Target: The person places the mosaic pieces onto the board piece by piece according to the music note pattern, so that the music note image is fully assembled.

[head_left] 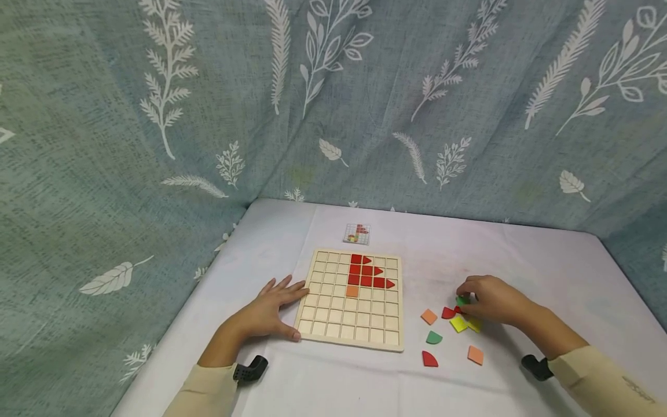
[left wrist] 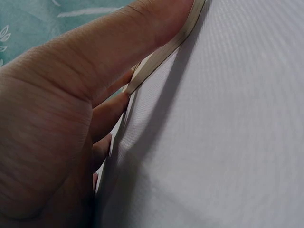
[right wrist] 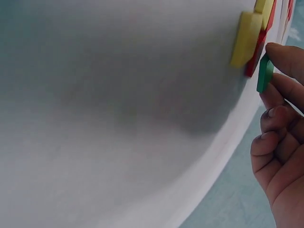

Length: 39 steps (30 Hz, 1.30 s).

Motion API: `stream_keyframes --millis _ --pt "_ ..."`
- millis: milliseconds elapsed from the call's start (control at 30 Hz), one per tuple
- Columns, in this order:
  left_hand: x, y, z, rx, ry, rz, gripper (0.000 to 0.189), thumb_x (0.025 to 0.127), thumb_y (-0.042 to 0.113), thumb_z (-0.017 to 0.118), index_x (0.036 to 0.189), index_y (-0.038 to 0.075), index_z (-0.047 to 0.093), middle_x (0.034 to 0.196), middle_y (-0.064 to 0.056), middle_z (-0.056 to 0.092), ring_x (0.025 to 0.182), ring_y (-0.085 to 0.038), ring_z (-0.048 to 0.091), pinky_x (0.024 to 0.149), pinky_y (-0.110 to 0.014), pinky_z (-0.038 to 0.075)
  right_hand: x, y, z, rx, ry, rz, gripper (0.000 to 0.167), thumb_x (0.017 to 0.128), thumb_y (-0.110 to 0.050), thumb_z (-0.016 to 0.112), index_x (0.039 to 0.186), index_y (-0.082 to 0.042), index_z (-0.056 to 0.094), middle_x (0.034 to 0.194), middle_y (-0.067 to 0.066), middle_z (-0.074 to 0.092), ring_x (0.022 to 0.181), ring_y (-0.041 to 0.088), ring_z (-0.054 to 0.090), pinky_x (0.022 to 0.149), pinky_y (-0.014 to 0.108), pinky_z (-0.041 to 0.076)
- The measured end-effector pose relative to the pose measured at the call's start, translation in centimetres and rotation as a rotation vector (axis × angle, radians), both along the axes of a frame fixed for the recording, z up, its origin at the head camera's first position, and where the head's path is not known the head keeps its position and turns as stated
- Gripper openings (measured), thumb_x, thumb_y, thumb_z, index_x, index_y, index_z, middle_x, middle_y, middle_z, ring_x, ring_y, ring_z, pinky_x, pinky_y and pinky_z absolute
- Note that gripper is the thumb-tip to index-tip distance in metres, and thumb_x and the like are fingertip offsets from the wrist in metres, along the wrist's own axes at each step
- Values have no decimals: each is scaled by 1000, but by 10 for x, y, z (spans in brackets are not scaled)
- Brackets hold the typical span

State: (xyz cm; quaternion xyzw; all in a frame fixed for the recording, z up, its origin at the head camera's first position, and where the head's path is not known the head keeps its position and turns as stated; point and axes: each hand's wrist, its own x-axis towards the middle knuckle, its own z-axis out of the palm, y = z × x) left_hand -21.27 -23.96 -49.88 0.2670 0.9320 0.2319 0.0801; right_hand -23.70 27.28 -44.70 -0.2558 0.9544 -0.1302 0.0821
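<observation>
A wooden grid board (head_left: 323,315) lies flat on the table. Several red tiles (head_left: 366,281) fill cells in its upper middle, with one orange square (head_left: 352,291) under them. My left hand (head_left: 263,313) rests at the board's left side, fingers spread along the edge and thumb at the near corner. To the right of the board, my right hand (head_left: 492,298) pinches a green tile (right wrist: 265,73) between thumb and finger. Just beneath that hand lie yellow tiles (head_left: 458,324) and red tiles (head_left: 448,313), partly hidden by it in the head view.
Behind the board is a small pattern card (head_left: 356,233). Loose pieces lie right of the board: orange squares (head_left: 429,316), a green quarter-round (head_left: 434,337) and a red quarter-round (head_left: 429,359). A leaf-print curtain (head_left: 385,116) hangs behind the white-covered table (head_left: 333,388).
</observation>
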Motion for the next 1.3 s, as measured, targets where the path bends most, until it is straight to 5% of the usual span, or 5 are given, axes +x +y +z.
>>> stream_keyframes --millis 633,1300 --pt "1 0 3 2 -8 4 111 56 72 77 149 23 43 157 5 29 147 -26 9 116 -53 -1 -14 -66 0 30 -11 73 28 80 -31 80 104 -16 75 92 -14 61 81 8 55 78 30 53" --pt "3 2 5 20 3 -2 112 55 69 80 149 19 43 156 1 31 147 -31 11 115 -56 -1 -16 -112 -2 -31 67 309 26 82 -28 79 103 -14 75 93 -12 63 82 4 57 79 28 54"
